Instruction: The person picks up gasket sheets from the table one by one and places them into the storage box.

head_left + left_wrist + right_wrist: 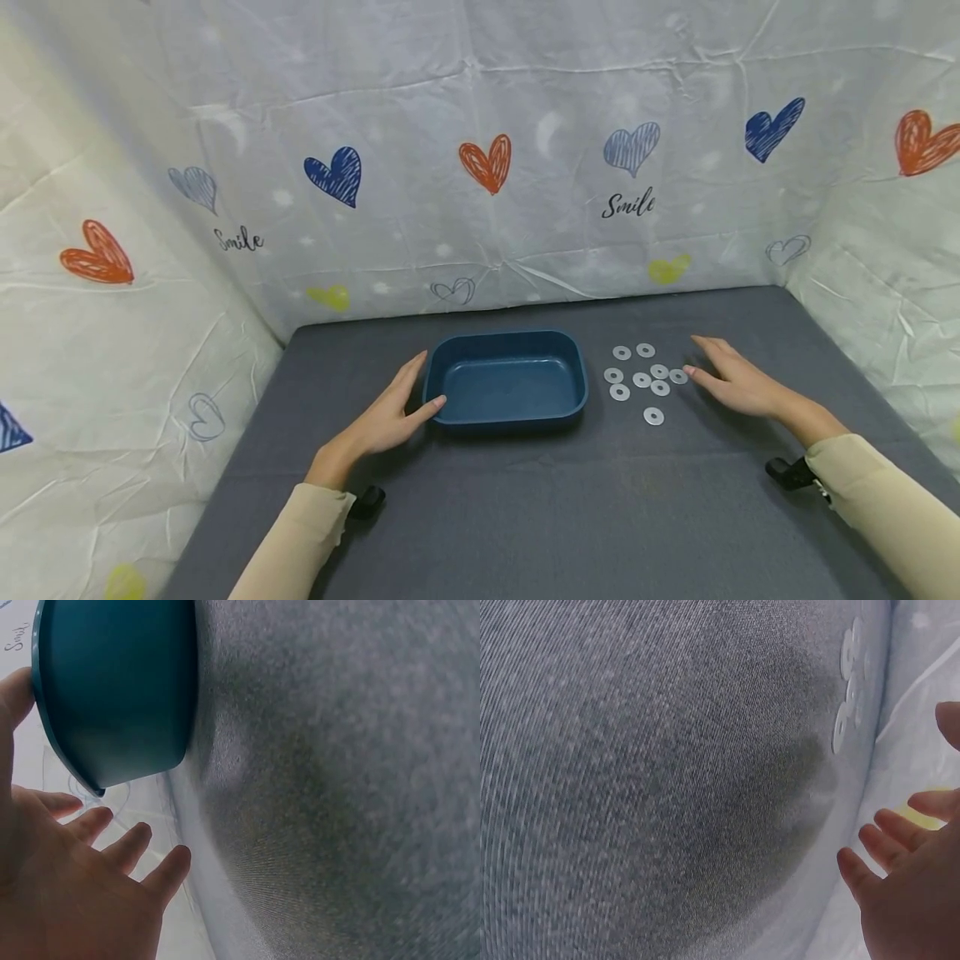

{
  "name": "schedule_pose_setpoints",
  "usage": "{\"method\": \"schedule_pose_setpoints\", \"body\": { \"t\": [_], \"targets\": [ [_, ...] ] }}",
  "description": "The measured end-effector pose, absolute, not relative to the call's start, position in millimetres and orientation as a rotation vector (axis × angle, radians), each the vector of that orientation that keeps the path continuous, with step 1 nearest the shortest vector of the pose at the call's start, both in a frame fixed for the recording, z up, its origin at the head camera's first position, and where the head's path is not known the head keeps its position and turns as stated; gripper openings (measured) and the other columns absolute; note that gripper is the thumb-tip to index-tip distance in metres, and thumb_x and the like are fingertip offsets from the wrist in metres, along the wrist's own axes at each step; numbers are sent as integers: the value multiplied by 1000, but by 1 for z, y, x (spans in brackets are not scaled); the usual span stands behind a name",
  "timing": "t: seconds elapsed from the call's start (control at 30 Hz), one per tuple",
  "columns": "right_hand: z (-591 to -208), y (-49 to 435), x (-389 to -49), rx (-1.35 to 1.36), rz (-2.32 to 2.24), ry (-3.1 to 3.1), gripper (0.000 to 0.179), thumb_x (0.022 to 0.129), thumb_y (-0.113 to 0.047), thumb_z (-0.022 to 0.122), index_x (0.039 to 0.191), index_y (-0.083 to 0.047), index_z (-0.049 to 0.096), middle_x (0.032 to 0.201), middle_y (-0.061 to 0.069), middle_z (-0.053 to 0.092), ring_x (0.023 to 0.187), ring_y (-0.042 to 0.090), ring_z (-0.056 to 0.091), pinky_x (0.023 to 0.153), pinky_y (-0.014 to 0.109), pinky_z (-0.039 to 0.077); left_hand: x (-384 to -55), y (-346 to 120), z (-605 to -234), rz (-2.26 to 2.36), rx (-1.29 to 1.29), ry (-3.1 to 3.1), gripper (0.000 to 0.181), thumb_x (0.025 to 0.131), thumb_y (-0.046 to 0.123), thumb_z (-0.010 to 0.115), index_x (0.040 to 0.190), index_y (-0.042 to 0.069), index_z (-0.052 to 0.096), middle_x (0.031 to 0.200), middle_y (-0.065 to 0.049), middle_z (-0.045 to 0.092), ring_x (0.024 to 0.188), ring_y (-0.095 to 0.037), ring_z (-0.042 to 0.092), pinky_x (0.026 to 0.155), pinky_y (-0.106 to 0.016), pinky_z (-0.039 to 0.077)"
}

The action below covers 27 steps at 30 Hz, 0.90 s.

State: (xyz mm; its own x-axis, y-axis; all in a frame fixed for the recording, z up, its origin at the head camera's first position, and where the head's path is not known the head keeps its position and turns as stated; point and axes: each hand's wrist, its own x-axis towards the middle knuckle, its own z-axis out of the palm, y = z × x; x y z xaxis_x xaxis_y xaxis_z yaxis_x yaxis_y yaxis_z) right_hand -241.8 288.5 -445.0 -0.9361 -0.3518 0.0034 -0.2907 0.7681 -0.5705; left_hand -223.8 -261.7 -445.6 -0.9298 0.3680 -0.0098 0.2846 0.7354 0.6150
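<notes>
A dark blue rectangular container [510, 392] with rounded corners stands on the grey cloth, its inside bare. At its left end is my left hand [386, 417], thumb at the rim. The left wrist view shows that thumb against the container's edge [120, 697], while the other fingers [129, 844] spread loosely beside the corner. Several flat silver washers [648, 416] lie scattered to the right of the container. My right hand [738, 385] hovers just right of them with relaxed fingers, thumb tip close to the rightmost washer [672, 377]. Nothing is held in it.
Grey cloth [510, 517] covers the table. A white curtain [405, 108] printed with hearts rises behind the far edge and along both sides. Dark bands with small devices [367, 502] sit at both wrists, below the cream sleeves [885, 500].
</notes>
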Motion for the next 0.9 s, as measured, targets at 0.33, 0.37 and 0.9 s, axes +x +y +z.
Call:
{"method": "schedule_pose_setpoints", "body": {
  "t": [0.33, 0.37, 0.9],
  "targets": [
    [-448, 283, -245, -547, -881, 2868, 66, 106, -27, 57, 152, 14, 32, 149, 38, 38, 135, 54, 41, 107, 67, 35, -220, -259, -448, 958, 533, 2801, 95, 100, 63, 53, 166, 23, -2, 172, -12, 3, 157, -35, 9, 118, -67, 21],
    [-448, 282, -246, -545, -880, 2867, 66, 106, -26, 58, 151, 15, 33, 147, 37, 40, 133, 54, 43, 106, 67, 37, -219, -258, -448, 960, 534, 2800, 95, 100, 63, 53, 166, 22, -1, 172, -12, 3, 157, -35, 9, 118, -67, 20],
    [-454, 281, -257, -545, -902, 2899, 52, 94, -16, 74, 130, 18, 56, 117, 27, 64, 105, 40, 61, 92, 56, 48, -216, -254, -450, 962, 564, 2778, 104, 98, 63, 57, 166, 15, -4, 172, -13, -2, 157, -34, 4, 120, -65, 17]
  ]
}}
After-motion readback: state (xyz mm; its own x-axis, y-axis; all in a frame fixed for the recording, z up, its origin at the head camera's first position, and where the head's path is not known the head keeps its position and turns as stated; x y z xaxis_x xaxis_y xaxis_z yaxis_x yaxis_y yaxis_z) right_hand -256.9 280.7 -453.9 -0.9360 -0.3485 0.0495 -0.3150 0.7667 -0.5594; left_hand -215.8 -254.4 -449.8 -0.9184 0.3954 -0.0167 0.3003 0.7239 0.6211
